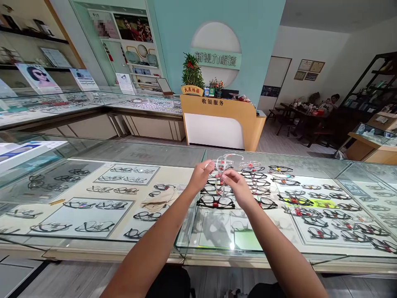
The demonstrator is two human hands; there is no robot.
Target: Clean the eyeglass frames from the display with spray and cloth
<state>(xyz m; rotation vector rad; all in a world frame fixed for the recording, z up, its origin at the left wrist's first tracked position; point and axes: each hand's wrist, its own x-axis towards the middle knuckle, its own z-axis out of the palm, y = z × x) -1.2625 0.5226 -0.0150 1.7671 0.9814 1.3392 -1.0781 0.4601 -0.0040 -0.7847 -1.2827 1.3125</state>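
I have a clear pair of glasses (222,162) up in the air above the glass counter (310,260), nearer its far edge than its front edge and well in from both side ends. My right hand (237,186) pinches the frame about midway, thumb and fingers near what looks like the bridge. My left hand (200,178) has its fingertips drawn together at the frame's left side; whether they grip it, I cannot tell.

I judge the pair light and rather stiff, with smooth plastic that could slip a little, and fragile at the hinges and thin arms. The bridge or the thick of a rim is the place to take hold, lightly, clear of the lenses.

The front stands on end, its long axis roughly upright, one lens over the other. One arm sticks out at the top, towards my right. Beneath lie black-framed glasses (216,201) on the display; a beige cloth (159,199) lies off to the left.
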